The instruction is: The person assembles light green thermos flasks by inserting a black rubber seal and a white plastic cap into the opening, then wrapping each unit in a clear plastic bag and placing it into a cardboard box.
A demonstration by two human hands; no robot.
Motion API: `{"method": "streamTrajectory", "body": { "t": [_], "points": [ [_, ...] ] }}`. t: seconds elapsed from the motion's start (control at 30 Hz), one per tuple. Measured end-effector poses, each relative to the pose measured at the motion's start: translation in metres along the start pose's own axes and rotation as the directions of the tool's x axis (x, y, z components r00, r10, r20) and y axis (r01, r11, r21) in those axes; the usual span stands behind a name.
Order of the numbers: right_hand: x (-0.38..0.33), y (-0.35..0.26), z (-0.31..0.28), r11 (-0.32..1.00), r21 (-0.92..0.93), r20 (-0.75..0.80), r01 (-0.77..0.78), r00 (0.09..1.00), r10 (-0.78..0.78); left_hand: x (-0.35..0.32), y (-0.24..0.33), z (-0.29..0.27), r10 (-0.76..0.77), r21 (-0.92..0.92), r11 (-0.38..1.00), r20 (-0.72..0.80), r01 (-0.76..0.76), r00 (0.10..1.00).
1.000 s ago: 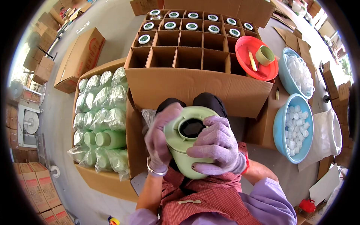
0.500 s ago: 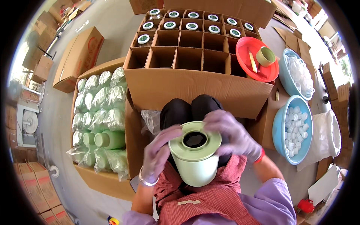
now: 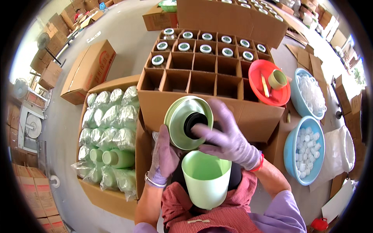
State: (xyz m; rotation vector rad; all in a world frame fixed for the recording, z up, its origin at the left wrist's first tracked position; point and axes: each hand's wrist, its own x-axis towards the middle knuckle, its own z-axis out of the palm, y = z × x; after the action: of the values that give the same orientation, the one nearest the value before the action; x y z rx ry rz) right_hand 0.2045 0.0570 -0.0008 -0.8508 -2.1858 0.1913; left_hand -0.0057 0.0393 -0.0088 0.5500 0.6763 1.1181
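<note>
Done: lid (image 3: 178,134) off pot (image 3: 206,190), tilted past pot's far rim; black ring (image 3: 196,117) at lid's middle; pot mouth-up on apron (image 3: 173,196); left hand (image 3: 163,157) near-straight at lid's left edge, grip unclear; right hand (image 3: 229,139) loosely spread, blurred across ring, contact unclear; left undone: lid, pot unjoined.

Light purple knitted fabric gloves (image 3: 228,144) cover both hands (image 3: 165,157), with a thin silver-coloured bangle (image 3: 154,181) on the left arm (image 3: 147,204) and a narrow bright red band (image 3: 259,163) on the right arm (image 3: 274,180). Lavender cloth sleeves (image 3: 278,211) leave the forearms bare. A red, finely patterned cloth apron (image 3: 173,202) bears a small cream strip (image 3: 199,221), and the trousers (image 3: 235,178) are black.
</note>
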Motion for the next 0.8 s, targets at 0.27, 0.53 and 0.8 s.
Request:
{"method": "streamTrajectory", "body": {
  "t": [0.27,0.53,0.8],
  "points": [
    [0.013,0.054,0.021,0.308,0.861,0.238,-0.405,0.856,0.460,0.034,-0.012,-0.012,0.417,0.750,-0.108,0.630,-0.652,0.656],
    [0.078,0.204,0.025,0.636,-0.653,0.042,-0.412,0.819,0.573,0.049,-0.026,-0.032,0.189,0.710,0.256,0.629,-0.656,0.754],
    [0.238,0.265,0.220,0.955,-0.296,0.227,-0.017,0.970,0.087,0.065,-0.027,-0.061,0.423,0.715,0.476,0.324,-0.511,0.847]
  ]
}}
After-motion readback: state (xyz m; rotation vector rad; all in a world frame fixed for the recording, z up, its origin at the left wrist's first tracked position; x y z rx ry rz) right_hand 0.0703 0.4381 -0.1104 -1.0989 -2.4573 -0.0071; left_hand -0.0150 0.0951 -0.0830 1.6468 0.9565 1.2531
